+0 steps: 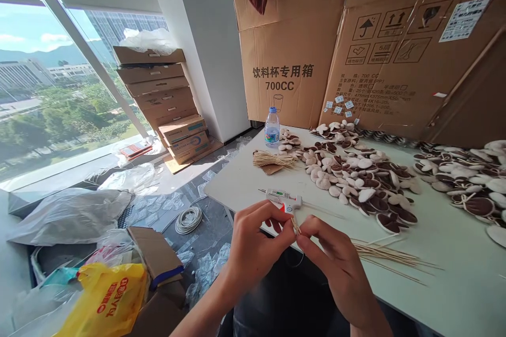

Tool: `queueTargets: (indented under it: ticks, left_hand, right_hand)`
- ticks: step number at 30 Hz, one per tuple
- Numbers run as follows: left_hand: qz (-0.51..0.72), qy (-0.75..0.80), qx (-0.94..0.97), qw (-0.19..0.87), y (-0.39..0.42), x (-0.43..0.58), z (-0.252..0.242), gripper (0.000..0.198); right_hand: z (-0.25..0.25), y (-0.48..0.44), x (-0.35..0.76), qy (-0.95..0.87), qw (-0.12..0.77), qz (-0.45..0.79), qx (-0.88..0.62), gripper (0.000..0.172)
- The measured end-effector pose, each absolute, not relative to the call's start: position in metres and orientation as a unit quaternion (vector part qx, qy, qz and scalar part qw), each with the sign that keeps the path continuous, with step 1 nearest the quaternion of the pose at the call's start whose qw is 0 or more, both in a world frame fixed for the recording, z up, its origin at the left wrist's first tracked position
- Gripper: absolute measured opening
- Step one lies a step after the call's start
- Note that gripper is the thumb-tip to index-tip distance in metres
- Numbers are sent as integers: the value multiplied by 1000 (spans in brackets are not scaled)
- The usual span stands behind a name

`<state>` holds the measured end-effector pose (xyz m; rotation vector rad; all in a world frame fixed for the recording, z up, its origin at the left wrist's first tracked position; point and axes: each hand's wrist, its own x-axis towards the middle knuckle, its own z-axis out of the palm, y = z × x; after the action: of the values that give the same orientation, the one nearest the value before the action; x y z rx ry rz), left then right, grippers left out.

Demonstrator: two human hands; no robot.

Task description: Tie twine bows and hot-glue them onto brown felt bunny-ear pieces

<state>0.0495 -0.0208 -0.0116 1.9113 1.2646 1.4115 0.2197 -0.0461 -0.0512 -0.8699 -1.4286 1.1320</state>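
Note:
My left hand (259, 239) and my right hand (332, 258) meet above my lap at the table's near edge. Both are closed, with fingertips pinching a small pale tan piece (295, 225) made of thin strands; the fingers cover most of it, so its exact kind is unclear. Just beyond my left fingers lies a white hot glue gun (282, 199) with a red part, its nozzle to the left. Thin wooden sticks (395, 255) are spread to the right of my right hand. Farther back rests a bundle of tan sticks (274, 159) on a cardboard scrap.
Brown-and-white plush pieces (356, 168) are heaped across the table (237, 179), with another pile (470, 174) at right. A water bottle (272, 129) stands behind. Large cartons (292, 42) wall the far side. On the floor are a cable coil (188, 220) and a yellow bag (106, 300).

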Motion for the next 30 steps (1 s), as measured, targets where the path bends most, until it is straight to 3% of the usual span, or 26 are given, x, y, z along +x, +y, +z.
queueTargets:
  ticks: [14, 22, 30]
  left_hand:
    - [472, 424, 710, 306, -15, 28, 5, 11]
    - [434, 410, 732, 328, -18, 28, 8, 12]
    - [442, 409, 739, 303, -19, 29, 9, 14]
  right_hand:
    - [-51, -47, 207, -555, 579, 464, -376, 27]
    - [-53, -43, 206, -531, 606, 430, -408, 16]
    - [-50, -45, 206, -509, 626, 421, -414, 17]
